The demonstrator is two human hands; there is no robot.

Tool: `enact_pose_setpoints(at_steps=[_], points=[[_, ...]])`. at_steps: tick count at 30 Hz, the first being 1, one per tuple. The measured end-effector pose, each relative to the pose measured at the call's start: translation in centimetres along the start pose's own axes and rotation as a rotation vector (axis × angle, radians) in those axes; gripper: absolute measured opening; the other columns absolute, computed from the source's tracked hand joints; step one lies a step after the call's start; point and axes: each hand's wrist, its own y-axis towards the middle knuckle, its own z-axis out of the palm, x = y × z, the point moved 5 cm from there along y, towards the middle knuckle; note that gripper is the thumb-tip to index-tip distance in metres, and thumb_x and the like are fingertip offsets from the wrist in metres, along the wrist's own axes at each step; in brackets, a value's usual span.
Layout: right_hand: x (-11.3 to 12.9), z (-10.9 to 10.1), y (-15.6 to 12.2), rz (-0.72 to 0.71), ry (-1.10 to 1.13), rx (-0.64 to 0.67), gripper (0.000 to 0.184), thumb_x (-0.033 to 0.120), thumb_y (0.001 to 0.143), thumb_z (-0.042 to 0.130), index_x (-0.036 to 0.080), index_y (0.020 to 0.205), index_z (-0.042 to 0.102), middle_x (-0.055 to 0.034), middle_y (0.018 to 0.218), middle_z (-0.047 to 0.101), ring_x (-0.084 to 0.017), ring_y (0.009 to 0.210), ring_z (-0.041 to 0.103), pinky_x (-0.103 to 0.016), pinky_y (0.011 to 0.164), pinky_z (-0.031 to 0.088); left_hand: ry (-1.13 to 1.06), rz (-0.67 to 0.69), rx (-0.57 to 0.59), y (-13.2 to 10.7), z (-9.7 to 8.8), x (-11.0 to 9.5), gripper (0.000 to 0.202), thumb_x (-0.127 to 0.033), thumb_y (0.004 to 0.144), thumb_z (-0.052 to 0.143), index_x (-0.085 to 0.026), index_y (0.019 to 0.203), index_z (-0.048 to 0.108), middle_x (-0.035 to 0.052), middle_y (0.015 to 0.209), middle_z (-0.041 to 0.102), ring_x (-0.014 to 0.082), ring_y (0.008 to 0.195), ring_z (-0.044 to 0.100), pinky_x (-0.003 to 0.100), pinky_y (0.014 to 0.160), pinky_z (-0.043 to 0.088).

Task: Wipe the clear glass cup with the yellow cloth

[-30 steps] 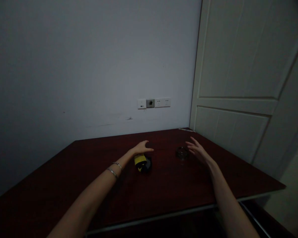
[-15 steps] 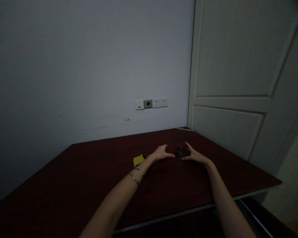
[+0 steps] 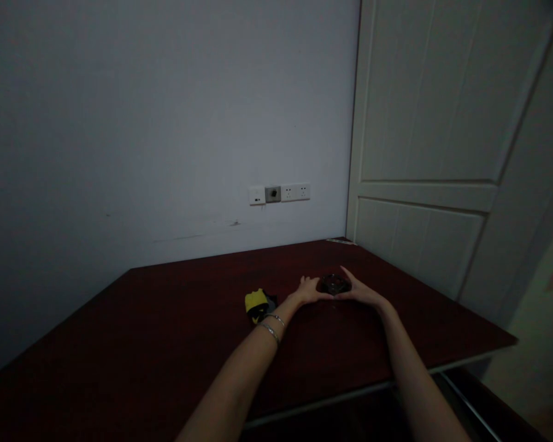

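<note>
A dark, shiny round glass ashtray rests on the dark red table. My left hand is curved against its left side, the thumb reaching along the near edge. From the other side my right hand grips it, with thumb at the near rim and fingers around the far right. The two thumbs nearly meet in front of the ashtray. To the left of my left wrist lies a yellow and black tape measure, partly hidden behind the forearm.
The table meets a pale wall carrying a row of sockets. A white panelled door stands along the right side. At the back corner is a thin, light strip. The near table edge runs below my forearms.
My left hand has moved right, from beside the ashtray to touching it. My right hand stays at the ashtray. More of the tape measure shows.
</note>
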Motion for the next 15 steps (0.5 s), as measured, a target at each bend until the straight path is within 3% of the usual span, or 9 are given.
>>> enact_pose_setpoints(at_steps=[7, 15], points=[[0.3, 0.0, 0.0, -0.027, 0.035, -0.009, 0.114, 0.029, 0.049, 0.076, 0.014, 0.137, 0.004, -0.0162, 0.121, 0.049, -0.024, 0.107, 0.053, -0.038, 0.098, 0.033, -0.04, 0.037, -0.053, 0.1, 0.2, 0.2, 0.075, -0.065, 0.061, 0.054, -0.024, 0.123, 0.045, 0.0085, 0.128, 0.043, 0.034, 0.122, 0.029, 0.043, 0.099, 0.025], [1.8, 0.2, -0.8, -0.03, 0.044, -0.048, 0.117, 0.028, 0.049, 0.076, 0.016, 0.137, 0.0, -0.0133, 0.108, 0.057, -0.023, 0.095, 0.059, -0.04, 0.091, 0.039, -0.115, 0.014, -0.085, -0.3, 0.1, 0.4, 0.077, -0.06, 0.059, 0.06, -0.021, 0.124, 0.045, 0.0109, 0.13, 0.042, 0.0331, 0.123, 0.028, 0.041, 0.099, 0.026]])
